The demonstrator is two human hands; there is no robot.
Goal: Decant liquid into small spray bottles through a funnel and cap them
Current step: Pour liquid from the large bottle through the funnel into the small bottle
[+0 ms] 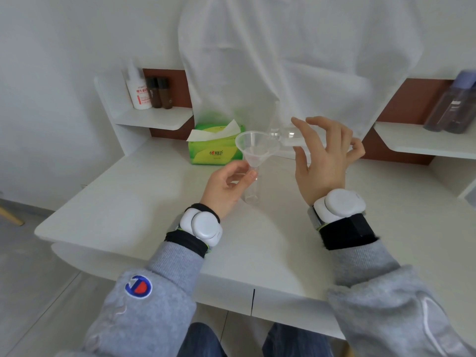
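A clear plastic funnel (253,148) stands in the neck of a small clear bottle (252,193) on the white desk (134,202). My left hand (228,188) pinches the funnel's stem at the bottle's neck between thumb and fingers. My right hand (322,155) grips a larger clear bottle (288,136), tipped sideways with its mouth over the funnel's rim. The larger bottle's rear part is hidden behind my fingers. Whether liquid flows cannot be told.
A green tissue pack (215,145) sits just behind the funnel. The left shelf (154,118) carries a white bottle (137,91) and two brown bottles (161,92). Dark bottles (453,106) stand on the right shelf. A white cloth (296,60) hangs behind.
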